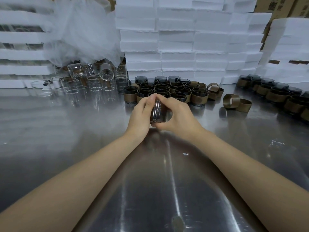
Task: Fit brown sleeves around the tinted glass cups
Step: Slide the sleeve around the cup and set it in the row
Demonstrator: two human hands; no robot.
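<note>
Along the far left edge of the worktop [66,131], clear glasses [71,87] with printed scale lines, too small to read. Behind them, crumpled plastic wrap [83,30] and stacked foam blocks [175,39]. Mid-worktop, left hand [141,114] and right hand [180,118] clamped together around one tinted cup [158,113], just in front of a cluster of sleeved cups [163,91]. Rightward, loose brown sleeves [237,103], then a second row of cups [275,94]. Above the far right corner, cardboard boxes [275,4], print unreadable.
</note>
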